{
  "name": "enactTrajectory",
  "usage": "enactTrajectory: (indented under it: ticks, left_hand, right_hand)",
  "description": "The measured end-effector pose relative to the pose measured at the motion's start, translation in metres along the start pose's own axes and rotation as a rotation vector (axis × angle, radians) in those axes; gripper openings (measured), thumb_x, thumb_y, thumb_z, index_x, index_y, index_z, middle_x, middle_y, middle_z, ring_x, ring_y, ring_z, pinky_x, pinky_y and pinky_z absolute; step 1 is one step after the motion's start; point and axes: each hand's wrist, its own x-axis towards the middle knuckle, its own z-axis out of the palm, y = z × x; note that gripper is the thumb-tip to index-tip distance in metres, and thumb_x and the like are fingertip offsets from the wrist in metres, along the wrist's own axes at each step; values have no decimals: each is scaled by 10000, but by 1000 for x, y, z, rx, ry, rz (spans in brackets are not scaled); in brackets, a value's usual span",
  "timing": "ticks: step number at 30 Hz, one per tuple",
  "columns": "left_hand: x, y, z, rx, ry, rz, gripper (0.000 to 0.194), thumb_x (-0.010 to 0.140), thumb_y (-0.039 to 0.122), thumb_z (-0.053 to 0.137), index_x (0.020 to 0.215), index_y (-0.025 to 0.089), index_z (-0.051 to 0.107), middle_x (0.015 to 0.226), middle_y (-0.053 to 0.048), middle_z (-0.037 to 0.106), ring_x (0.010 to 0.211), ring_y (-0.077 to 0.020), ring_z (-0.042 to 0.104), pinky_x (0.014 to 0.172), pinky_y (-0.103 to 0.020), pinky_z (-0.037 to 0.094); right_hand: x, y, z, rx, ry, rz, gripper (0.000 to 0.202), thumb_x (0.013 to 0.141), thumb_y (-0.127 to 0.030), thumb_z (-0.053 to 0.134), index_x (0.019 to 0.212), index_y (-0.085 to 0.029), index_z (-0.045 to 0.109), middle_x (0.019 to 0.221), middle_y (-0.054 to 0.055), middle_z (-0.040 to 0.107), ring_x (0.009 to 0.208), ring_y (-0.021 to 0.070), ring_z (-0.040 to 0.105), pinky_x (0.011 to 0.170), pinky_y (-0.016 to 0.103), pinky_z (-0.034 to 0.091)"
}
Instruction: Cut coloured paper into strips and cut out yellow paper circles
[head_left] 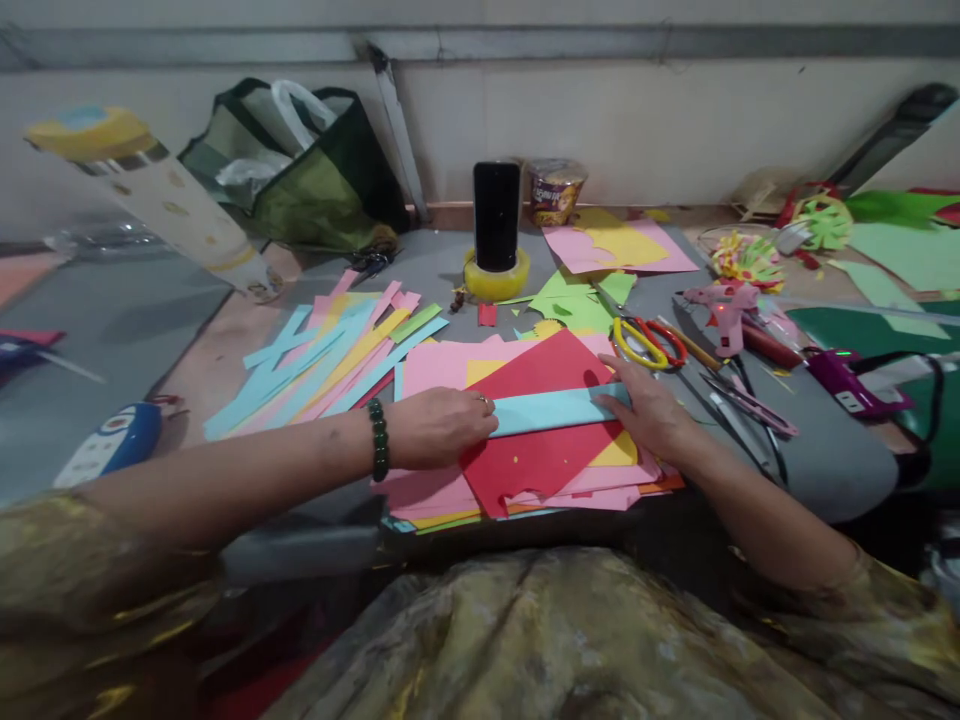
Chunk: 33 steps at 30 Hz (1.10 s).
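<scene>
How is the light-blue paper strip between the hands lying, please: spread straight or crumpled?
Spread straight: the light-blue strip runs smoothly over the red sheet, from the left hand to the right hand.

Plain pale wall [675, 130] right behind the grey tabletop [431, 255], long grey rail [600, 45] running across it above the tabletop, light's kinda dim.
</scene>
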Motion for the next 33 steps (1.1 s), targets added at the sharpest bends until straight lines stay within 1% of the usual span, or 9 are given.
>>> enactTrajectory:
  ticks: [4,9,14,16,18,20,21,26,33]
  left_hand:
    - [14,5,1,32,0,2,516,861,25,442,1329,203,563,923,-90,695,758,-202,644,604,-276,449]
    - [26,10,-4,118,-73,-11,645,864,20,434,1467,247,467,891,-79,697,681,-185,635,549,-267,389]
    - [43,14,-11,153,-131,-20,748,820,33,504,1517,295,426,704,-35,655,571,-186,594,513,-260,348]
    - [46,14,-13,153,-132,-14,756,801,39,533,1506,297,445,673,-27,646,558,-187,590,504,-257,346]
    - [47,15,-16,158,-125,-1,718,796,46,552,1471,285,496,668,-25,647,559,-186,592,502,-251,356]
    - [46,16,-18,178,-136,5,672,807,51,550,1444,265,526,687,-33,657,574,-187,604,509,-246,374]
    - [46,17,-19,190,-149,2,665,816,51,541,1448,259,520,701,-37,663,583,-189,611,512,-243,383]
    - [45,22,-20,211,-177,-22,718,854,25,486,1521,276,398,718,-29,673,601,-181,635,538,-225,419]
    - [39,27,-19,227,-218,-44,656,921,26,420,1530,266,383,814,-66,689,670,-201,667,569,-254,447]
  right_hand:
    - [0,-2,1,-14,-23,16,470,916,-341,552,1360,-188,550,1255,172,671,1140,338,653,933,517,554]
    - [1,-3,1,-9,-42,16,475,915,-299,548,1380,-203,534,1272,155,665,1162,332,640,944,510,553]
    - [1,-12,-8,-120,-1,-41,430,913,-234,549,1341,-209,583,1215,148,681,1106,326,636,882,482,564]
    - [0,-20,-12,-152,9,-214,313,939,-180,504,1195,-239,674,1152,125,704,1046,287,636,859,437,557]
    - [-1,-30,-12,-125,-56,-478,315,971,-125,433,1043,-243,716,1042,94,732,959,236,632,830,377,546]
    - [-2,-37,-9,-101,-133,-681,341,986,-89,395,984,-207,715,942,83,738,885,209,620,788,340,535]
    - [-2,-40,-7,-109,-152,-724,334,985,-77,394,986,-184,709,915,86,734,859,205,614,767,331,530]
    - [-5,-43,-5,-215,-163,-692,313,958,-35,405,1053,-128,689,893,101,710,815,207,591,679,309,493]
    - [-13,-39,-25,-363,-265,-696,227,966,-95,467,932,-128,689,838,96,688,787,221,567,651,316,451]
